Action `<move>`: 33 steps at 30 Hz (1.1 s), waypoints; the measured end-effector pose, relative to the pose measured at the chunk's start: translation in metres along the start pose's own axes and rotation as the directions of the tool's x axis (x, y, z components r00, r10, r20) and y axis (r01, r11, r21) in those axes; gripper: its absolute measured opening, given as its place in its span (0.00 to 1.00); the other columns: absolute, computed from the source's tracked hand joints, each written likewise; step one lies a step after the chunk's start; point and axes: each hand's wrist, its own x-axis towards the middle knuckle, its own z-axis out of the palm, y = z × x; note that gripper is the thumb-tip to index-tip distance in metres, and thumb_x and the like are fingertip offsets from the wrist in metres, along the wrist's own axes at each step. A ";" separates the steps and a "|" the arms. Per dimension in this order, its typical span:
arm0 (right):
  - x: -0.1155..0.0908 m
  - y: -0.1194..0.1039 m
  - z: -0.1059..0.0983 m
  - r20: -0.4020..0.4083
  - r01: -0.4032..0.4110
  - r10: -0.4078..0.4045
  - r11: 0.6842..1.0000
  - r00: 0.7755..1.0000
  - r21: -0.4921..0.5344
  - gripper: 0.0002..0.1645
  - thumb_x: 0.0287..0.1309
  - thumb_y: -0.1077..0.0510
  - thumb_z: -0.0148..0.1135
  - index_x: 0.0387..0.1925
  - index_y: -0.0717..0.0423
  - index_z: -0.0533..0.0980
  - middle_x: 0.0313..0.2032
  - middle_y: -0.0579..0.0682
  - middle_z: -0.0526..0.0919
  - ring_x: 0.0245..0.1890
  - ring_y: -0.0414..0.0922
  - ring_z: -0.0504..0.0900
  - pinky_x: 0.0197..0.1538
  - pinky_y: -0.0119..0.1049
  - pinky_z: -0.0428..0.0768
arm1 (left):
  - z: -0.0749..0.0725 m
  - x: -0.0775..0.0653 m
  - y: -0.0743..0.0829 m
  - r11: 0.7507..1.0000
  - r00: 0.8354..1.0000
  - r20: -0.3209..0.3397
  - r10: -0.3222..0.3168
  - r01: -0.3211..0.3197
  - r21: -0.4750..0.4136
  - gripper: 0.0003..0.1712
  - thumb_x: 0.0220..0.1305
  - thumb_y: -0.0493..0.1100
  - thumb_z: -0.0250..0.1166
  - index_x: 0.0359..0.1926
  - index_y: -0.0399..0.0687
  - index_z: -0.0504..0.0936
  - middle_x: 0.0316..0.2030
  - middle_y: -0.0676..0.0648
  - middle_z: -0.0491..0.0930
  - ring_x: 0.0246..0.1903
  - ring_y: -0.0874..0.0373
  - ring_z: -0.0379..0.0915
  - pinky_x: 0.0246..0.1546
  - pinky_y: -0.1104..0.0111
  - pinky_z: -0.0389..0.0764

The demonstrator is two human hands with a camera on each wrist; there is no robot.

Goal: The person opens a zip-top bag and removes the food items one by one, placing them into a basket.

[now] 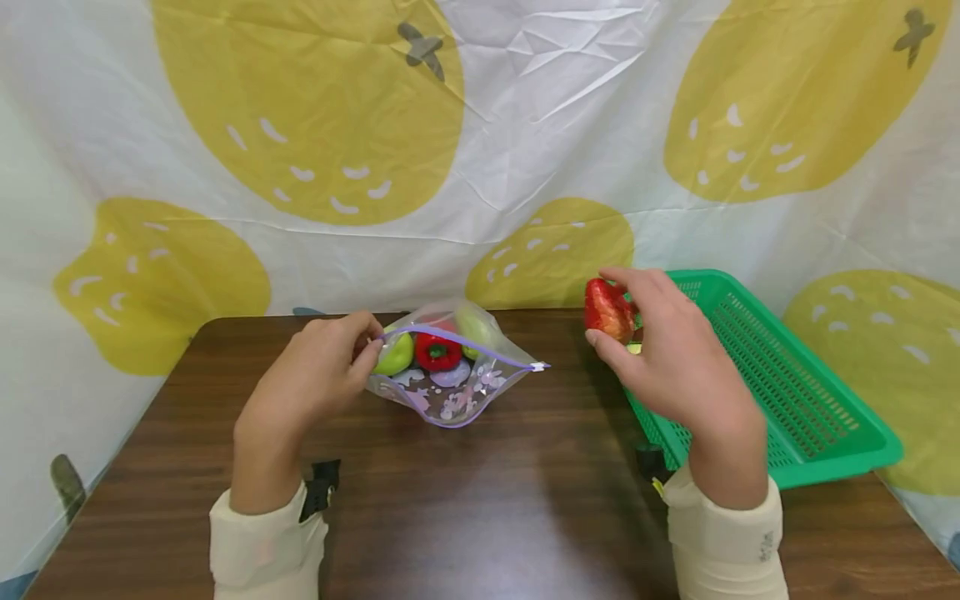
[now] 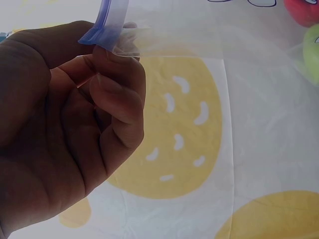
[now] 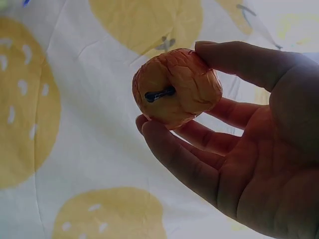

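Observation:
A clear zip bag (image 1: 468, 402) with a purple zip edge and a pale printed pattern stands with its mouth spread on the table. Inside are a green apple (image 1: 395, 357), a red bell pepper (image 1: 438, 352) and a pale green fruit (image 1: 480, 327). My left hand (image 1: 311, 371) pinches the bag's left corner; the left wrist view shows the purple strip (image 2: 112, 22) between thumb and fingers. Right of the bag, my right hand (image 1: 671, 358) holds a wrinkled red and yellow apple (image 1: 606, 311) up by its fingertips. The apple's dark stem (image 3: 160, 94) shows in the right wrist view.
A green perforated basket (image 1: 832, 392) sits at the right of the brown wooden table (image 1: 480, 508), partly behind my right hand. A white cloth (image 1: 360, 258) printed with yellow fruit hangs behind the table's far edge. The bag's white slider (image 1: 538, 367) is at its right corner.

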 end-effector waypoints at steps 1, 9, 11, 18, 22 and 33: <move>0.000 0.002 -0.002 0.005 0.001 -0.001 1.000 1.000 -0.013 0.36 0.55 0.57 0.70 0.64 0.61 0.69 0.51 0.59 0.77 0.41 0.51 0.75 0.40 0.51 0.80 | 0.000 0.000 0.000 1.000 1.000 0.000 0.001 -0.001 0.002 0.09 0.67 0.36 0.57 0.39 0.36 0.82 0.24 0.45 0.79 0.24 0.52 0.70 0.27 0.60 0.73; 0.005 0.015 -0.019 0.136 0.134 -0.105 0.966 0.985 -0.219 0.33 0.53 0.56 0.70 0.60 0.60 0.71 0.42 0.57 0.77 0.32 0.51 0.76 0.31 0.49 0.78 | -0.001 0.001 0.000 1.000 1.000 0.008 -0.006 0.006 -0.004 0.08 0.68 0.37 0.57 0.39 0.37 0.82 0.24 0.45 0.78 0.24 0.52 0.70 0.28 0.60 0.72; 0.007 0.018 -0.022 0.183 0.159 -0.114 0.954 0.976 -0.254 0.31 0.52 0.56 0.71 0.57 0.60 0.72 0.41 0.56 0.77 0.31 0.51 0.77 0.30 0.49 0.79 | -0.001 0.001 0.000 1.000 1.000 0.004 -0.004 0.004 -0.002 0.08 0.68 0.37 0.57 0.39 0.37 0.82 0.24 0.45 0.78 0.25 0.51 0.70 0.28 0.60 0.73; 0.016 0.036 -0.026 0.360 0.198 -0.090 0.941 0.929 -0.276 0.21 0.53 0.57 0.69 0.47 0.58 0.74 0.34 0.52 0.77 0.29 0.48 0.74 0.30 0.44 0.77 | -0.001 0.000 -0.002 1.000 1.000 0.004 -0.008 0.008 -0.006 0.08 0.68 0.37 0.57 0.39 0.38 0.81 0.24 0.45 0.78 0.24 0.51 0.70 0.28 0.60 0.73; 0.018 0.054 -0.024 0.454 0.172 -0.029 0.945 0.890 -0.278 0.16 0.54 0.58 0.67 0.43 0.58 0.74 0.32 0.51 0.77 0.29 0.47 0.74 0.29 0.43 0.76 | 0.000 -0.001 -0.003 1.000 1.000 0.003 -0.008 0.009 -0.010 0.08 0.67 0.37 0.57 0.39 0.38 0.81 0.25 0.45 0.79 0.25 0.51 0.71 0.29 0.59 0.73; 0.014 0.101 0.002 0.608 0.120 0.048 0.965 0.793 -0.233 0.22 0.46 0.62 0.70 0.45 0.63 0.75 0.32 0.53 0.77 0.30 0.48 0.74 0.27 0.39 0.76 | 0.000 -0.001 -0.001 1.000 1.000 0.004 -0.013 0.013 -0.018 0.07 0.67 0.37 0.57 0.39 0.37 0.81 0.24 0.44 0.78 0.24 0.51 0.70 0.28 0.60 0.73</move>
